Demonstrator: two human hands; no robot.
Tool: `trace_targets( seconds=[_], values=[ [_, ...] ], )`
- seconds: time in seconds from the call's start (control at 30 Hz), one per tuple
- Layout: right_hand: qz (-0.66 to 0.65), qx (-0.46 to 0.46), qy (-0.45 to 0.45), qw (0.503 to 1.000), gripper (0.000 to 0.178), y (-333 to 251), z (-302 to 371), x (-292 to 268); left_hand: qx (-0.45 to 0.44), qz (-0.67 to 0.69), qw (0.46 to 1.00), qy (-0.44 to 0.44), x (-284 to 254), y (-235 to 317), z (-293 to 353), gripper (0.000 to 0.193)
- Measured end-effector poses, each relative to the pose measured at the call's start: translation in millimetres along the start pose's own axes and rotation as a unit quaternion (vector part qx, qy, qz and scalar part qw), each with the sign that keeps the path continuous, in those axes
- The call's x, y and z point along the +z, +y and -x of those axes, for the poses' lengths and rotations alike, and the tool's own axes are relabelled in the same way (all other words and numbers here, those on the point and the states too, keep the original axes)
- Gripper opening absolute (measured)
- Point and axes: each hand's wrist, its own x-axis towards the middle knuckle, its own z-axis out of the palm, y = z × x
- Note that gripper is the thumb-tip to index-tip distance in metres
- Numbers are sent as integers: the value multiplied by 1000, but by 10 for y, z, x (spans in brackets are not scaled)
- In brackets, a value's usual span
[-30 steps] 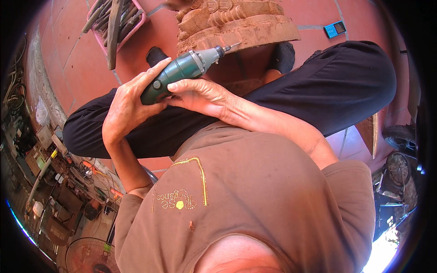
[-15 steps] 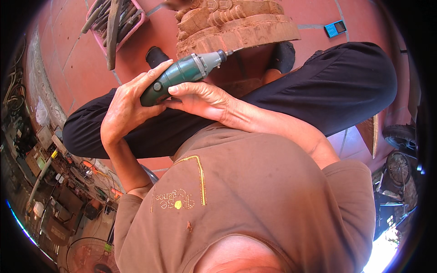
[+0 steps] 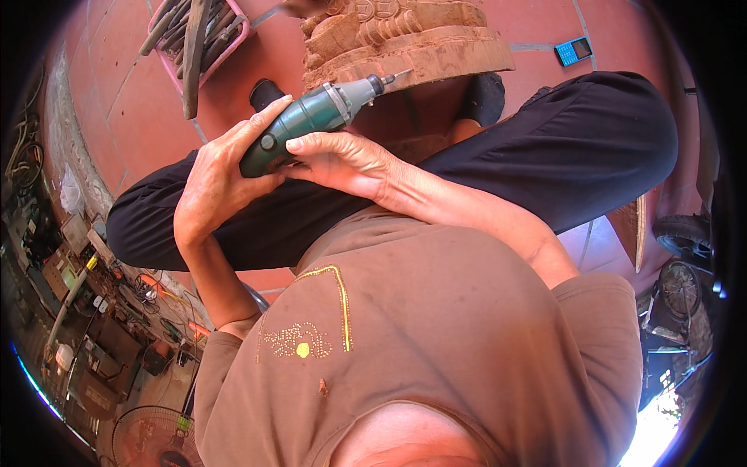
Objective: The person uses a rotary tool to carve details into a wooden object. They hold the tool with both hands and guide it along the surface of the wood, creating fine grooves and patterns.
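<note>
both hands gripped the green grinder: left hand fingers clamped on its rear, right hand fingers wrapped over its middle. its bit touched the carving edge, just below.

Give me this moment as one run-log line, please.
both hands grip green rotary tool | bit at carved wood block

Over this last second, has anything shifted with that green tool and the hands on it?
Barely. The green rotary tool has crept slightly up and toward the carved wood block, its bit now right at the block's lower edge; whether it touches is unclear. The left hand and right hand keep the same hold on the tool's body. Block, legs and pink tray stayed put.
</note>
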Motion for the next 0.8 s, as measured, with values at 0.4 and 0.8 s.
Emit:
trace_targets(
  seconds=[0.4, 0.8],
  values=[
    [-4, -4, 8, 1000, 48, 4, 25, 17, 6, -7, 1000, 1, 2, 3, -5, 91],
    [-14, 0, 17, 1000, 48, 71, 64, -21, 30, -13, 999, 0, 22, -12, 17, 89]
  ],
)
